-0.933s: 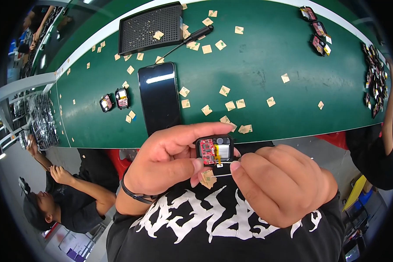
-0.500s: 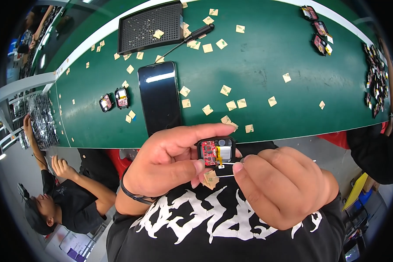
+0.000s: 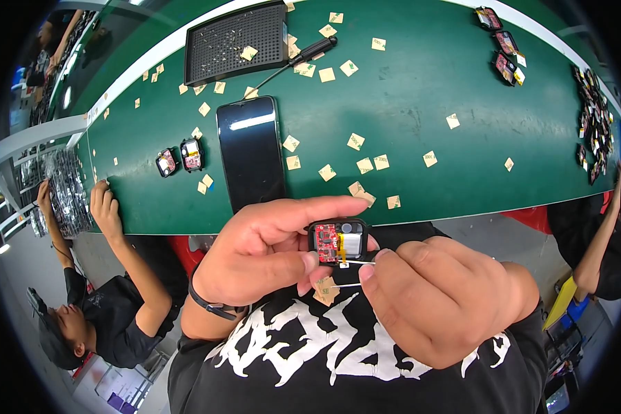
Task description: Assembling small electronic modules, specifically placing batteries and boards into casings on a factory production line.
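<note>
My left hand point(image 3: 255, 255) is closed round the edges of a small black device housing point(image 3: 313, 238), open side up. Inside it are a red circuit board point(image 3: 326, 243), a silver battery point(image 3: 352, 243) and a yellow ribbon with a small white end at the lower edge. Below the housing, by my left fingertips, hang several tan paper squares point(image 3: 326, 291). My right hand point(image 3: 448, 297) is closed on thin metal tweezers point(image 3: 359, 262), prongs apart. One prong reaches the ribbon's end; the other points at the paper squares. Fingers hide the rest of the tweezers.
A black phone point(image 3: 250, 152) lies beyond my left hand on the green table point(image 3: 407, 124). Left of it are two open housings point(image 3: 192, 154). Behind stand a perforated black tray point(image 3: 234, 45) and a screwdriver point(image 3: 314, 50). More housings point(image 3: 592, 127) lie far right. Co-workers sit on both sides.
The housing and my left hand have shifted slightly left. The tweezers stay at the ribbon. The left co-worker's hand has moved up to the table edge; the right co-worker's forearm has come into view.
</note>
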